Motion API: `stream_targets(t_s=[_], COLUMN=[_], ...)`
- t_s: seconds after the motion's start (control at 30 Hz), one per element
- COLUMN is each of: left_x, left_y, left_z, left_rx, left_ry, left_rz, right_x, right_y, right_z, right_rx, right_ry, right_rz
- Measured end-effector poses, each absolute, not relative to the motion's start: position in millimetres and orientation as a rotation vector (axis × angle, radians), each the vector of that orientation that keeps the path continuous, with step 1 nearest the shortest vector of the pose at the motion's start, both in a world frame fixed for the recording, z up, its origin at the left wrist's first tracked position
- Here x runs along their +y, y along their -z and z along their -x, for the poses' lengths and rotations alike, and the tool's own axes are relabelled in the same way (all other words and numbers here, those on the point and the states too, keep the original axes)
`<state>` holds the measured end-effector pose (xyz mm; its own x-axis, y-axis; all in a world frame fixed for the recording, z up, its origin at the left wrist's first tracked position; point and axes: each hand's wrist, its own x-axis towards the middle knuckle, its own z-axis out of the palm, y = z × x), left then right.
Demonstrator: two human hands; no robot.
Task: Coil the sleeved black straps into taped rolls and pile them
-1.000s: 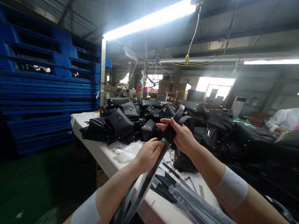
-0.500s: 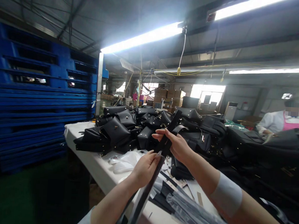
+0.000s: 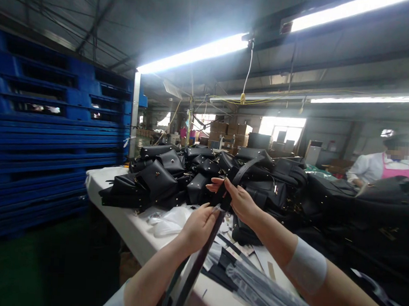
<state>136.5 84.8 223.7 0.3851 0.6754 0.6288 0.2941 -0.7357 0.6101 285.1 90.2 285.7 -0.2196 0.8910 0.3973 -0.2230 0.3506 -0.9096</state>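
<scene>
A long black strap point(image 3: 201, 256) runs up from the bottom of the view, with a bit of clear plastic around it near my fingers. My left hand point(image 3: 201, 225) is closed around it just above the table edge. Higher up, my right hand point(image 3: 240, 200) pinches the strap between thumb and fingers, and the strap's free end point(image 3: 247, 168) curves up and to the right beyond it. Behind both hands lies a heap of black handbags point(image 3: 159, 175) with small gold-coloured fittings. Plastic-wrapped black straps point(image 3: 262, 286) lie on the table below my right forearm.
The white-covered table point(image 3: 117, 217) carries crumpled white plastic point(image 3: 172, 221) near my left hand. Blue pallets point(image 3: 53, 134) are stacked at the left. More black bags point(image 3: 370, 218) pile up at the right, with a person in a pink apron point(image 3: 399, 169) behind them.
The strap's upper end, straight and upright before, now bends over to the right above my right hand. Both hands keep nearly the same place and hold.
</scene>
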Motion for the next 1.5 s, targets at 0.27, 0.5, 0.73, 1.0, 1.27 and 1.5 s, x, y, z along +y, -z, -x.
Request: stream_targets(t_s=[0.27, 0.5, 0.73, 1.0, 1.27, 1.5], left_x=[84, 87, 89, 91, 95, 95], left_y=[-230, -229, -234, -234, -238, -233], left_z=[-135, -130, -129, -130, -134, -137], left_rx=[0.886, 0.935, 0.843, 1.002, 0.929, 0.985], left_ry=[-1.320, -1.360, -1.389, -1.276, -1.279, -1.262], left_rz=[-2.279, -2.262, -2.239, -2.319, -2.318, -2.302], right_x=[87, 98, 92, 104, 96, 96], right_y=[-286, -284, -247, -276, -243, -255], right_z=[-291, -301, -285, -302, -292, -302], right_rx=[-1.483, -1.336, -1.414, -1.216, -1.280, -1.235], right_ry=[-1.135, -1.148, -1.266, -1.193, -1.264, -1.189], right_rz=[0.707, 0.678, 0.745, 0.770, 0.812, 0.823])
